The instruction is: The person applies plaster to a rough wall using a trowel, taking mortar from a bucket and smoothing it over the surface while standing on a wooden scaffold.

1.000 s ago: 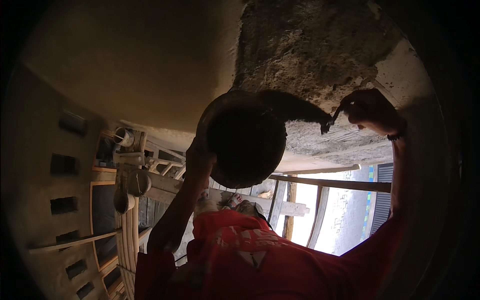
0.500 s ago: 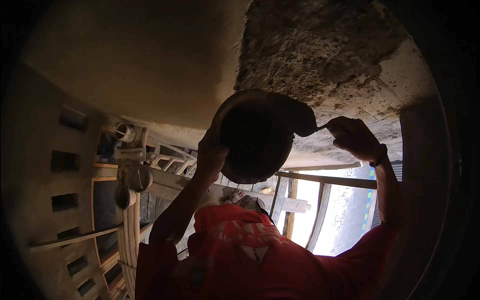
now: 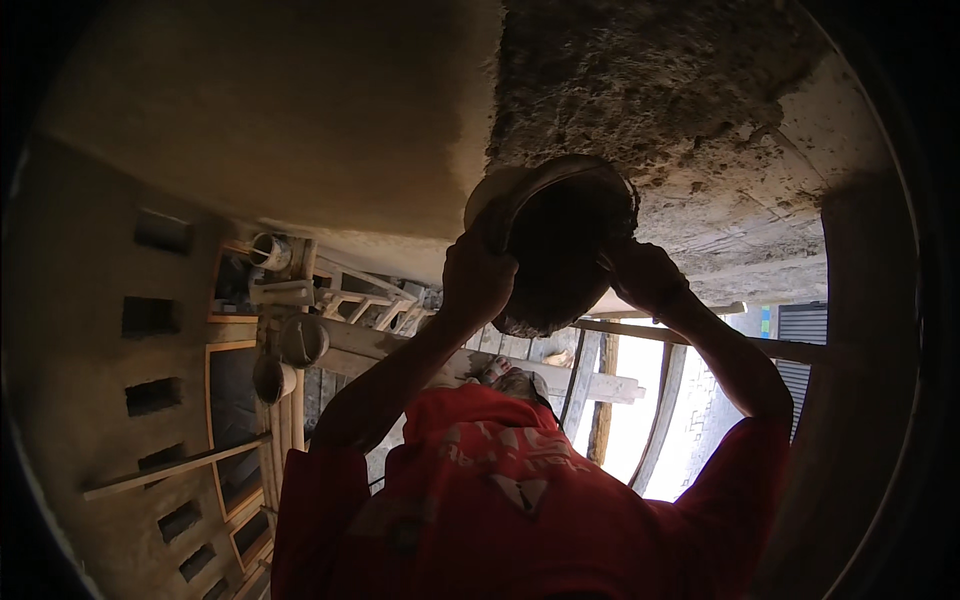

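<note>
Drawn in from the right, where half a second ago it stood clear of the pan with a thin-shanked tool, the right hand (image 3: 648, 278) is now up against the right edge of the dark round pan (image 3: 565, 250) in the head view. The pan has shifted a little right and up, and shows more of its outer side, so it looks tilted differently. The left hand (image 3: 480, 278) has gone with it and stays closed on the left rim. The right fingers look curled, but shadow hides whether they grip the tool, the pan or both; the tool's blade, dark beside the pan earlier, cannot be made out. The pan is held up beyond the red shirt (image 3: 500, 500), near the join between the smooth wall (image 3: 300, 120) and the rough patch (image 3: 640, 90). With both hands at the pan, the work seems centred there for now rather than on the rough patch. Lower left, buckets (image 3: 305, 341) and a ladder (image 3: 390, 312) sit well apart from the hands.
</note>
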A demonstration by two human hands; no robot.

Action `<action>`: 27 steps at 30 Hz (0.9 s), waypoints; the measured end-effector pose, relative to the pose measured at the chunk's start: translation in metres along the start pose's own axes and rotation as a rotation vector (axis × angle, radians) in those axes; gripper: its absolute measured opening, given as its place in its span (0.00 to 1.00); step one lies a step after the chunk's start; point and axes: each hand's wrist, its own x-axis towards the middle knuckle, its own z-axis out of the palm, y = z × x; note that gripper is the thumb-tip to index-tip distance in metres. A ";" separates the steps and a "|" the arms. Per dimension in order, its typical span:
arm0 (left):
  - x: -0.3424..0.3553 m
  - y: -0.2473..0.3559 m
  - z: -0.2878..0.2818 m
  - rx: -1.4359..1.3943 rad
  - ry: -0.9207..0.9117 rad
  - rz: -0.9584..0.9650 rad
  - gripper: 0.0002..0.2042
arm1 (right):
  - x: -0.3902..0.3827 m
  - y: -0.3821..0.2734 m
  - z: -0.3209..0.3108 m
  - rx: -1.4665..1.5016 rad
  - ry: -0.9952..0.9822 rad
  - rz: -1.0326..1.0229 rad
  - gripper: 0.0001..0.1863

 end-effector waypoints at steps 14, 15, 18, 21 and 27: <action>0.002 -0.012 -0.024 -0.463 -0.006 -0.143 0.29 | -0.002 -0.026 -0.010 0.627 0.030 0.101 0.12; 0.001 -0.003 -0.029 -0.516 -0.011 -0.201 0.29 | -0.001 -0.023 -0.021 0.639 -0.019 0.162 0.13; 0.000 0.004 -0.039 -0.661 0.010 -0.234 0.29 | 0.002 -0.011 -0.047 0.464 0.159 -0.058 0.16; 0.002 -0.003 -0.047 -0.665 0.012 -0.297 0.27 | 0.003 -0.013 -0.105 0.463 0.039 -0.031 0.18; -0.008 -0.007 -0.051 -0.774 0.117 -0.214 0.21 | 0.002 -0.028 -0.215 0.389 -0.025 -0.106 0.17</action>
